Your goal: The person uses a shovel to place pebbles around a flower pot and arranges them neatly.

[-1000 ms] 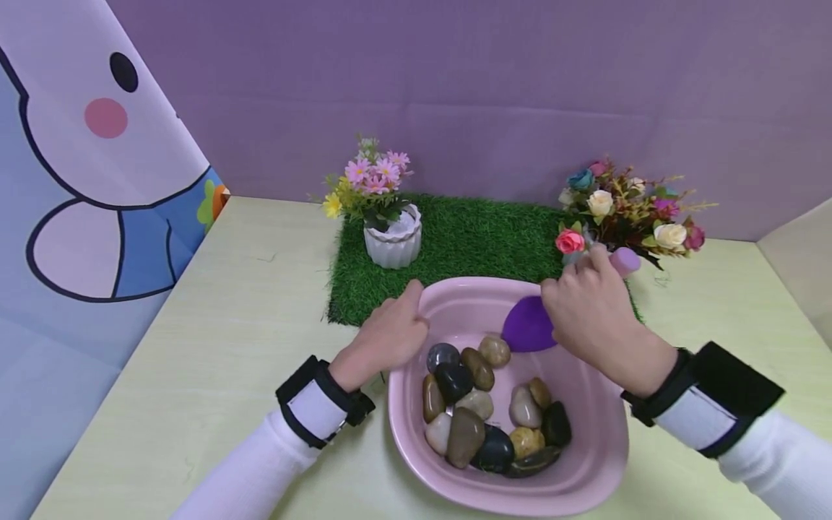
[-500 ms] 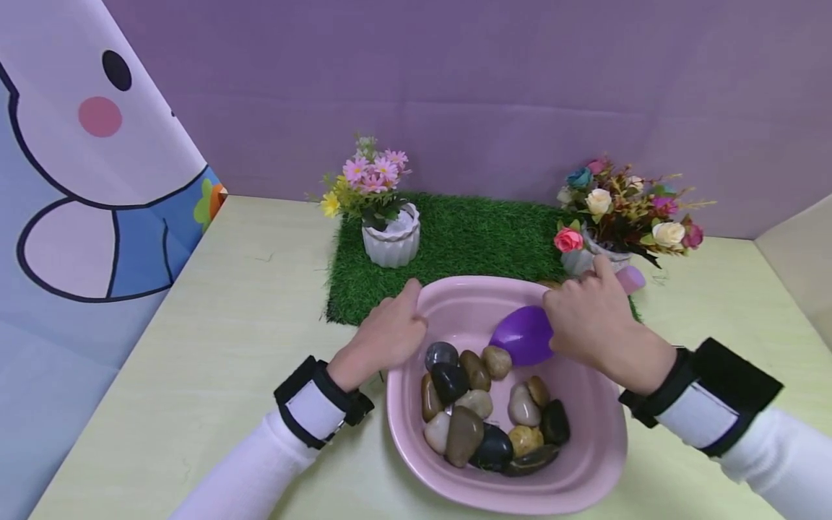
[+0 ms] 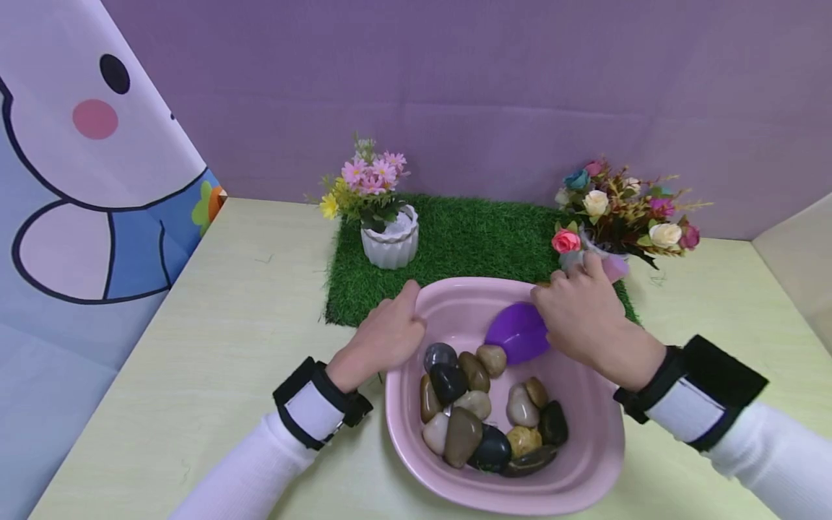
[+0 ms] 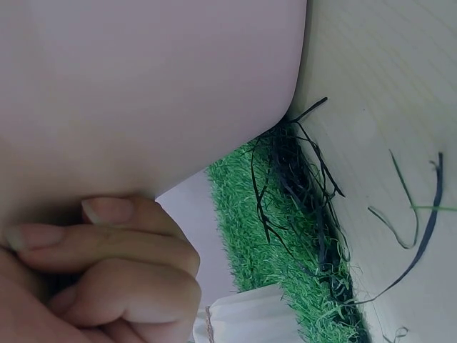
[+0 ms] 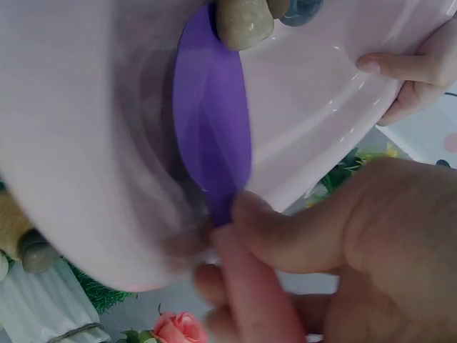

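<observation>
A pink basin (image 3: 598, 415) holds several smooth stones in brown, black, grey and tan. My left hand (image 3: 386, 332) grips its far left rim; the left wrist view shows the fingers (image 4: 136, 279) curled beneath that edge. In my right hand (image 3: 578, 310) is a toy shovel, its purple blade (image 3: 518, 334) down inside the basin near the far wall. The right wrist view shows thumb and fingers wrapped round the shovel's pink handle (image 5: 257, 286). The blade's tip meets a tan stone (image 3: 492, 360). No stone lies on the blade.
Behind the basin lies a green turf mat (image 3: 481, 235). A white pot (image 3: 390, 242) of pink and yellow flowers stands on it at left. Another pot with mixed roses (image 3: 596, 203) stands at right, close behind my right hand. The pale tabletop (image 3: 260, 289) extends leftward.
My right hand has moved slightly left, and the shovel's blade has gone left and nearer me, up against the tan stone. My left hand keeps its hold on the rim.
</observation>
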Tool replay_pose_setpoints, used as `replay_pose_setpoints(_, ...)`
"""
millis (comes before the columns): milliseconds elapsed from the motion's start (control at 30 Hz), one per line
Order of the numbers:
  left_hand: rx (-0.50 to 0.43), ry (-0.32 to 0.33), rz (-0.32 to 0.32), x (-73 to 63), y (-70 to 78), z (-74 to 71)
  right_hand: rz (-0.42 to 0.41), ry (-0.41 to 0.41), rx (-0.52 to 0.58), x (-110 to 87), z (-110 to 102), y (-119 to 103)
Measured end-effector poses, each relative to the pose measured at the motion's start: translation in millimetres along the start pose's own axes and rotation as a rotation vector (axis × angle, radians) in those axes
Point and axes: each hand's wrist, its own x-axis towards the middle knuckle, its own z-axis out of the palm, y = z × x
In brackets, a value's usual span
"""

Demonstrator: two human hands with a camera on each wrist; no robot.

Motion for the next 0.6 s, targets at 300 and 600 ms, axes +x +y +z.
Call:
replay_pose_setpoints(300, -0.007, 0.002, 0.005, -0.4, -0.5, 1.9, -0.01, -0.035, 0.063, -4.0, 4, 0)
replay_pose_setpoints(600, -0.014, -0.014, -0.003, 0.2, -0.1, 1.1, 0.025, -0.068, 0.075, -10.0, 3, -3)
